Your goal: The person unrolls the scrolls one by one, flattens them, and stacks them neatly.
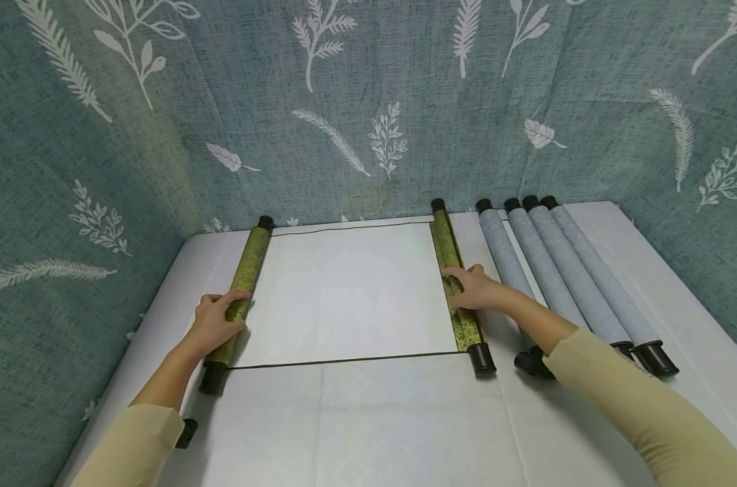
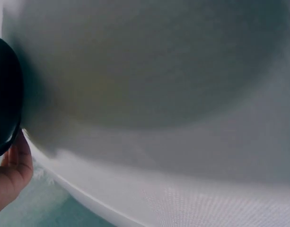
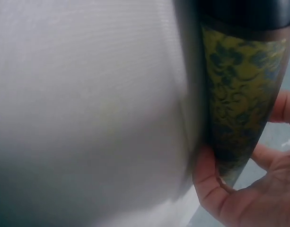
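Note:
A hanging scroll lies partly unrolled on the table, its blank white sheet [image 1: 350, 291] edged with thin dark lines. My left hand [image 1: 212, 323] grips the left roll [image 1: 251, 260], covered in yellow-green patterned cloth with black end knobs. At the other end, my right hand [image 1: 478, 287] holds the matching right roll [image 1: 446, 237], thumb and fingers on either side. The right wrist view shows the leafy pattern of this roll [image 3: 239, 85] close up. In the left wrist view a dark round end knob [image 2: 5, 94] hides part of the left hand [image 2: 14, 175].
Several rolled grey scrolls [image 1: 563, 250] with black ends lie side by side on the right. Another black knob [image 1: 187, 433] shows beside the left sleeve. The white-covered table [image 1: 417, 419] meets a teal leaf-print curtain [image 1: 368, 81] at the back and sides.

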Motion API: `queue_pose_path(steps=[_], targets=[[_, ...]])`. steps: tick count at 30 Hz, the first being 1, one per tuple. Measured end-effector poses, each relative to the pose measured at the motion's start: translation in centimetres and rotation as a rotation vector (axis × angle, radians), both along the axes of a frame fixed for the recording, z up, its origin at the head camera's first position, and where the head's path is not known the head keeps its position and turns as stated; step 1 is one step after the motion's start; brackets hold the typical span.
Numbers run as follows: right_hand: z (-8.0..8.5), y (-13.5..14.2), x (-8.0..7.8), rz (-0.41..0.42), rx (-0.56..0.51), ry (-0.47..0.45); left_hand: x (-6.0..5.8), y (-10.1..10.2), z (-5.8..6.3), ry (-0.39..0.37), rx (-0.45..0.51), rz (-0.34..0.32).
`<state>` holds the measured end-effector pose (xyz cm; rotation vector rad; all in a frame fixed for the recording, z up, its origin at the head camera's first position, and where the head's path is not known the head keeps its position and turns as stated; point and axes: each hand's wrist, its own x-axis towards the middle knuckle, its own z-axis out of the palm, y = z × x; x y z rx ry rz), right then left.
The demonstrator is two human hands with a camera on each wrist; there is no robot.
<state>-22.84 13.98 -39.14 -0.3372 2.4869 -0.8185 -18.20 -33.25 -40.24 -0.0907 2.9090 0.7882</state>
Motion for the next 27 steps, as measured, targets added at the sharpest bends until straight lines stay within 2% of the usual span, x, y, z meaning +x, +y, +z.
queue_pose_path(steps=[5, 10, 17, 21, 27], targets=[[0.01, 0.24, 0.14, 0.0, 0.021, 0.02, 0.11, -0.05, -0.01, -0.026, -0.003, -0.012], [-0.06, 0.37, 0.37, 0.019, 0.019, 0.093, 0.15, 0.03, 0.16, 0.018, -0.064, -0.033], [0.04, 0.28, 0.31, -0.024, 0.008, 0.153, -0.08, 0.39, 0.23, 0.041, -0.096, 0.03], [0.17, 0.34, 0.18, -0.039, 0.0, 0.147, -0.12, 0.31, 0.31, 0.024, -0.093, 0.045], [0.37, 0.45, 0.14, -0.043, -0.012, 0.113, 0.08, -0.26, 0.45, 0.017, -0.086, 0.028]])
